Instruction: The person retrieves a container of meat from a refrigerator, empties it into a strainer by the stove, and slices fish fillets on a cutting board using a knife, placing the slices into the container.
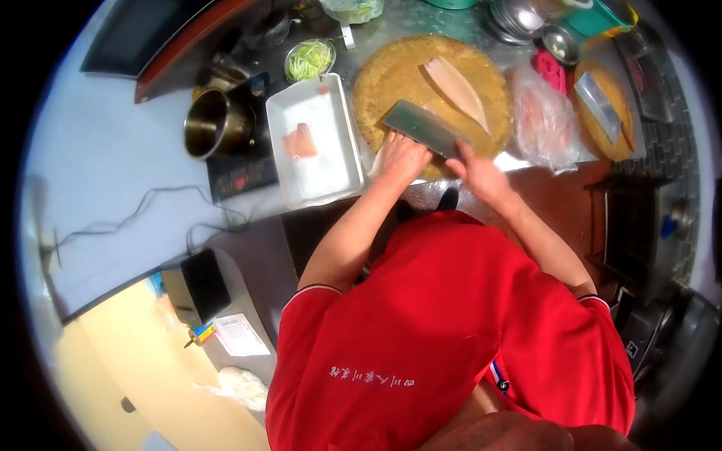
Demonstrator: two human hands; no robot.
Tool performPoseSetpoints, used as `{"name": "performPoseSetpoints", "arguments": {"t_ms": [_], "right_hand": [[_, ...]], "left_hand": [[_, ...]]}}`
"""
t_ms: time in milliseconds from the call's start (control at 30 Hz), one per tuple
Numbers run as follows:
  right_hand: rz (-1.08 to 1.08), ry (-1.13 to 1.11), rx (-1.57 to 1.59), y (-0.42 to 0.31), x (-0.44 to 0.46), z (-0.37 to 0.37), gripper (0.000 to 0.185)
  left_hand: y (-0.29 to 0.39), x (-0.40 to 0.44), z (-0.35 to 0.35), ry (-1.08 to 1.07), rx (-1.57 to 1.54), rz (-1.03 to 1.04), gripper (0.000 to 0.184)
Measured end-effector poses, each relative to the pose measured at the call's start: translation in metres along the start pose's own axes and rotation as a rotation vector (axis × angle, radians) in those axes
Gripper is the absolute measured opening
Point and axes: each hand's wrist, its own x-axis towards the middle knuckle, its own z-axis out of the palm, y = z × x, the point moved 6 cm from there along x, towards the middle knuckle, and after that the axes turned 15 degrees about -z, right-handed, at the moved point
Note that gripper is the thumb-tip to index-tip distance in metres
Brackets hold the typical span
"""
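Note:
On the round wooden chopping board (383,64) lies a long pale fillet (457,89). My right hand (481,174) is closed at the near right end of a broad cleaver (425,126), whose blade slants across the board's near part. My left hand (402,158) is at the board's near left edge, right against the blade, fingers bent and their tips partly hidden by it. What lies under those fingers is too hidden to name. Left of the board, a white tray (312,180) holds pieces of pinkish flesh (300,141).
A bowl of shredded greens (309,60) stands behind the tray, and a metal pot (218,124) to its left. Right of the board are a plastic bag of meat (543,120) and a smaller board (618,143) with another cleaver (598,107). Metal bowls (560,43) stand at the back right.

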Motion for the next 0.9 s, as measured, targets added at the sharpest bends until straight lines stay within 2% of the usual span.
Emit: {"name": "performPoseSetpoints", "arguments": {"t_ms": [133, 333, 433, 533, 900], "right_hand": [[0.067, -0.078, 0.041, -0.004, -0.010, -0.006, 0.066], [0.033, -0.041, 0.058, 0.002, -0.010, -0.003, 0.068], [0.002, -0.031, 0.060, 0.010, 0.000, 0.005, 0.068], [-0.014, -0.011, 0.098, 0.013, 0.006, 0.008, 0.069], [0.042, -0.085, 0.043, -0.005, -0.015, -0.002, 0.071]], "left_hand": [[-0.003, 0.001, 0.003, -0.011, 0.000, -0.004, 0.045], [-0.003, 0.001, 0.002, 0.015, -0.034, 0.002, 0.046], [-0.009, -0.001, 0.010, -0.062, 0.007, -0.015, 0.051], [-0.007, -0.002, 0.006, 0.003, 0.004, 0.010, 0.050], [-0.006, -0.003, 0.005, -0.018, -0.007, -0.031, 0.045]]}}
